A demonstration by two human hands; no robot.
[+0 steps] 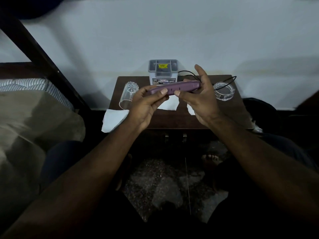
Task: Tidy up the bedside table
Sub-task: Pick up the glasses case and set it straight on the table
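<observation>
Holding purple case (174,87), left hand (146,105) and right hand (200,99) hover between tumbler (128,94) and ashtray (224,91).

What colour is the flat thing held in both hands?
Dull purple; the flat thing shows best in the head view, the only one.

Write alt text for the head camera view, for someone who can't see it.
A left hand and a right hand hold a purple phone edge-on above a dark bedside table, a black cable looping behind it. On the table are a clear glass on its side, a grey organiser box, a glass ashtray and white tissues.
</observation>
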